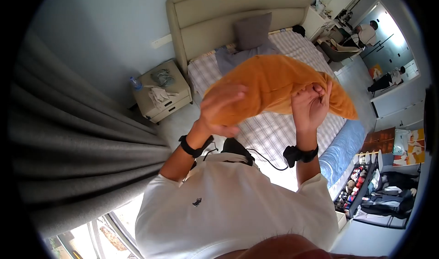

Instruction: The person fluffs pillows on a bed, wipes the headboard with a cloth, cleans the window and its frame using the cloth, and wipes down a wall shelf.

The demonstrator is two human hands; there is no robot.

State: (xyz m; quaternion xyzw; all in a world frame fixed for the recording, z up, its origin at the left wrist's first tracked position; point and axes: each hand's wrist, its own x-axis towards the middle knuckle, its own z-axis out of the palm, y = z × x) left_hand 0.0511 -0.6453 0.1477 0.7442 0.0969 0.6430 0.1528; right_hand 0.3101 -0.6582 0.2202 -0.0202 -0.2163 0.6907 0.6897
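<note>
An orange, soft cloth item [270,83], bulky and curved, hangs in front of me above the bed. My left hand [222,108] lies against its left end, slightly blurred, with the fingers apart and the thumb below. On the right, my right hand [312,106] has its fingers curled into a fold of the orange cloth, palm toward me. Black bands circle both wrists. Beneath the cloth is the bed's checked sheet [279,142].
A padded headboard [238,14] and grey pillow [254,30] are at the back. Left stands a nightstand [178,83] with cloths and a bottle [135,82], beside grey curtains [82,140]. A rolled blue blanket [343,147] lies right. A person [366,34] sits far right.
</note>
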